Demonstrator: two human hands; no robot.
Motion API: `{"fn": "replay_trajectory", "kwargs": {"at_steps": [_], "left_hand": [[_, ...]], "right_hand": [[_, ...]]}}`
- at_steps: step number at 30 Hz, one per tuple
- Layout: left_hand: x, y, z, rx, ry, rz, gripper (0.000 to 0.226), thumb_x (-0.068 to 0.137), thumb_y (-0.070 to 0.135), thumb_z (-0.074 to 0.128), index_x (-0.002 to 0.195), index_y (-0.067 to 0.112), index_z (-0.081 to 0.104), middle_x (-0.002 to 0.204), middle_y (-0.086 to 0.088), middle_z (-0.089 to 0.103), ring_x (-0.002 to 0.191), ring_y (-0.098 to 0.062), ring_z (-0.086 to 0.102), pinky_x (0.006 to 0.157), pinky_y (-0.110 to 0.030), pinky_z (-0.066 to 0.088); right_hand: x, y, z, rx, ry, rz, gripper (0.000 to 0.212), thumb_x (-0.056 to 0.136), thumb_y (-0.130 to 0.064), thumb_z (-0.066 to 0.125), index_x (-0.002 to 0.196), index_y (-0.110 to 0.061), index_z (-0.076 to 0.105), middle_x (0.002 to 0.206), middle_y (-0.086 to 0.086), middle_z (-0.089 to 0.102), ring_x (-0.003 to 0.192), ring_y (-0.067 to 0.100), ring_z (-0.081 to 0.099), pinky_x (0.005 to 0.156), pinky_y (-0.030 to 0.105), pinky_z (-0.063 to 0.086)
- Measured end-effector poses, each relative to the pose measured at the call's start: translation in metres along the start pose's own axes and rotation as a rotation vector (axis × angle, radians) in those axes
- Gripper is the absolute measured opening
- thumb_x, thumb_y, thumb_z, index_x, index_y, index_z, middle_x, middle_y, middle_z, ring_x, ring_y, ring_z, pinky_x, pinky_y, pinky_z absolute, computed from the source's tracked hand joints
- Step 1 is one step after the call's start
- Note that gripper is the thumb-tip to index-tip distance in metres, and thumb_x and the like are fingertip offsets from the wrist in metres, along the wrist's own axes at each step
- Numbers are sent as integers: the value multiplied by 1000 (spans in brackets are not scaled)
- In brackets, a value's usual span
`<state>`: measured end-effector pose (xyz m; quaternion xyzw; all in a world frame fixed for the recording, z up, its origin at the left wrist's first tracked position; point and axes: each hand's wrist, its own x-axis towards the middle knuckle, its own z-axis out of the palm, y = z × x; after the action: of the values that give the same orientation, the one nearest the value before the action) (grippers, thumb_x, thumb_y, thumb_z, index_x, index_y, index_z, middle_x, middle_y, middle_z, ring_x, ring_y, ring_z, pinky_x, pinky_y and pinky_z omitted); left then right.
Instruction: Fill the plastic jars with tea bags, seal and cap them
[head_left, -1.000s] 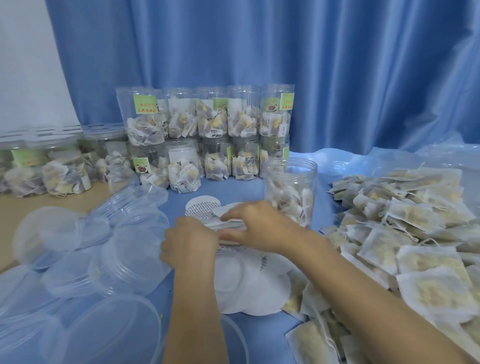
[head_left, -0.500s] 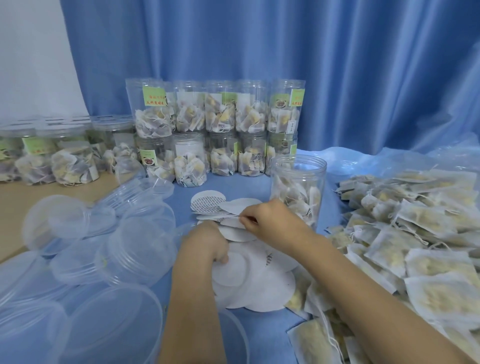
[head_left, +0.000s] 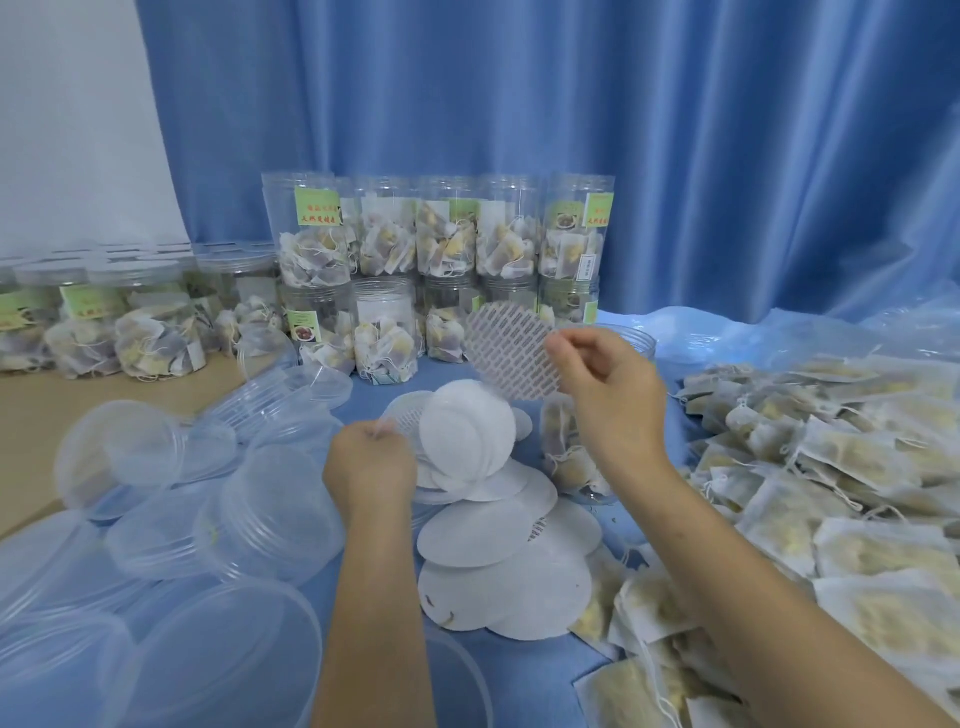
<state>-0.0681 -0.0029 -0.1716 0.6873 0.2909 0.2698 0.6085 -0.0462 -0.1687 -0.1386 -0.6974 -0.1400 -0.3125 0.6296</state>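
Right hand (head_left: 608, 395) is up above the tabletop (head_left: 31, 415), pinching a single round seal disc (head_left: 511, 351) by its right edge, printed side facing us, lifted clear of everything. Left hand (head_left: 369, 467) is lower and nearer, fingers curled, gripping a small fan of white discs (head_left: 465, 439) at their left edge. More loose discs (head_left: 498, 571) lie spread on the blue cloth (head_left: 291, 587) just below both hands. The open jar (head_left: 571, 452) with tea bags inside stands right behind the right hand, mostly hidden by it. Clear lids (head_left: 208, 499) are heaped on the near left. A big pile of tea bags (head_left: 841, 467) covers the right side. Filled, capped jars (head_left: 441, 234) are stacked two high at the far edge, against the blue curtain (head_left: 571, 104).
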Motion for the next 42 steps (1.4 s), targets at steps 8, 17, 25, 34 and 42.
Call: {"fn": "replay_trajectory", "kwargs": {"at_steps": [8, 17, 25, 34, 42], "left_hand": [[-15, 19, -7, -578, 57, -40, 14, 88, 3, 44, 94, 15, 49, 104, -13, 66, 69, -29, 69, 69, -42, 59], [-30, 32, 1, -903, -476, -35, 18, 94, 9, 50, 109, 8, 60, 102, -9, 70, 89, -20, 69, 65, -29, 58], [-29, 28, 4, -794, -442, -27, 17, 94, 9, 53, 110, 3, 57, 104, -18, 69, 79, -31, 72, 77, -40, 59], [-27, 29, 3, -940, -432, -128, 32, 91, 6, 52, 122, -5, 55, 102, -16, 67, 99, -31, 65, 74, -37, 59], [-32, 28, 7, -913, -485, 8, 23, 90, 10, 57, 112, 8, 57, 77, -2, 72, 69, -13, 69, 60, -26, 57]], "right_hand": [[-6, -17, 4, 129, 52, -91, 12, 89, -22, 64, 82, -31, 62, 64, -23, 66, 63, -11, 59, 59, 2, 41], [-8, -20, 8, -234, -60, -279, 3, 83, -16, 71, 85, -18, 69, 84, -9, 66, 73, 1, 56, 69, 7, 43], [-7, -28, 1, -216, 6, -650, 12, 83, 0, 66, 89, -12, 66, 91, 1, 71, 87, 15, 65, 80, 19, 49], [-2, -12, 1, -694, -439, -855, 29, 70, 11, 71, 87, -12, 78, 81, 2, 75, 69, 26, 68, 66, 35, 54], [-11, -16, 3, -849, -614, -611, 45, 82, -47, 62, 109, -11, 66, 112, 1, 64, 109, 22, 53, 96, 32, 36]]}}
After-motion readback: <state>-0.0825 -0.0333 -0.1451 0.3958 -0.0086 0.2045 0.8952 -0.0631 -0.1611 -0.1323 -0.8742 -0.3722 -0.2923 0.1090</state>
